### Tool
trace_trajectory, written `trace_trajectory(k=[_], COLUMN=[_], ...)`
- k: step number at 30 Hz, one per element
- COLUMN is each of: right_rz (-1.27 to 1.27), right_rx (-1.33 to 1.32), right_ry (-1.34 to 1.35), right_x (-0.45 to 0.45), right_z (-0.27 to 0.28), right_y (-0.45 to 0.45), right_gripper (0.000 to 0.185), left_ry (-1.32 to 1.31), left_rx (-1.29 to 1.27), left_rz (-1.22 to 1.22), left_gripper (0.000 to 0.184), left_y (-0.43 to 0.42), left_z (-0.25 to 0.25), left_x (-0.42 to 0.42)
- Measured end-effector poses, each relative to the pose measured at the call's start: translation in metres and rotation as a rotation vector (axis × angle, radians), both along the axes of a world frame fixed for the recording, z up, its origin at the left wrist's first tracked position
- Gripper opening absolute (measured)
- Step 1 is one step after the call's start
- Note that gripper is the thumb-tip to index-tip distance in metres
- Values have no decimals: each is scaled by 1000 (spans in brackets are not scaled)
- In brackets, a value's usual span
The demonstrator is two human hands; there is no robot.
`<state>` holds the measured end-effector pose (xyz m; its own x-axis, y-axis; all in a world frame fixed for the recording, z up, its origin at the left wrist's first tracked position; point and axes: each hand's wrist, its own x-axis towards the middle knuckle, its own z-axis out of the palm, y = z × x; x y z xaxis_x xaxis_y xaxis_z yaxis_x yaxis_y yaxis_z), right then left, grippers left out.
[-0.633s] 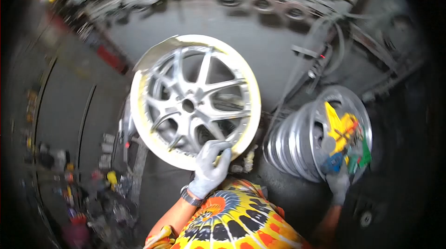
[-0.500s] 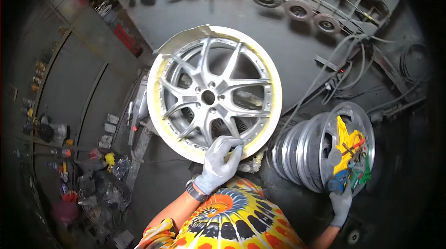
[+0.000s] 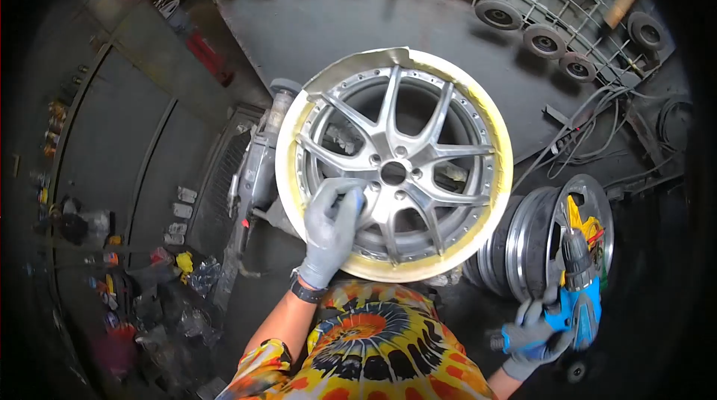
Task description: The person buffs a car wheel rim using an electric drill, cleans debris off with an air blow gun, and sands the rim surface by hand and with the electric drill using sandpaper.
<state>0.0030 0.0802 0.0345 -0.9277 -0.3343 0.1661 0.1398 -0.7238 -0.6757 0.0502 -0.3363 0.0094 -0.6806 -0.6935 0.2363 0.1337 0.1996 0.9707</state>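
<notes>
A large silver alloy wheel (image 3: pixel 377 204) with split spokes lies face up before me, its rim wrapped in yellowish-white tape with a torn flap at the top left. My left hand (image 3: pixel 328 232), in a grey glove, is over the wheel's lower left spokes with its fingers curled together. Whatever may be between those fingertips is hidden. Low on the right, my right hand (image 3: pixel 549 349), gloved too, is closed around the handle of a blue cordless drill (image 3: pixel 587 310). The drill's black chuck points upward, beside a stack of wheel rims (image 3: pixel 523 239).
A yellow cloth (image 3: pixel 573 213) and small tools sit on the rim stack. Abrasive discs (image 3: pixel 499 14) hang along a wire rack at the back. Loose cables (image 3: pixel 597 127) run at the right. A grey power tool (image 3: pixel 259 168) stands left of the wheel; clutter covers the lower left.
My right hand has lifted the drill from the stacked rims. My left hand has shifted from the wheel's lower edge inward over its lower left spokes. The view has shifted, too.
</notes>
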Motion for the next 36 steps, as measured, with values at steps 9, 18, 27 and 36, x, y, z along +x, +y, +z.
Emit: trace_trajectory(k=[9, 18, 27, 36], right_rz=[231, 271, 241, 332], right_rx=[397, 493, 721, 789], right_ry=[-176, -300, -172, -112], right_x=[-45, -98, -134, -145], right_z=[10, -11, -7, -1], right_y=[-297, -396, -398, -398], right_gripper=[83, 65, 53, 50], left_ry=[138, -58, 82, 83], left_rx=[881, 1335, 1447, 1413], left_rz=[-635, -599, -462, -420], left_gripper=[32, 42, 34, 54], left_y=[-61, -109, -94, -100], left_z=[-32, -10, -26, -27], left_x=[-60, -108, -132, -135])
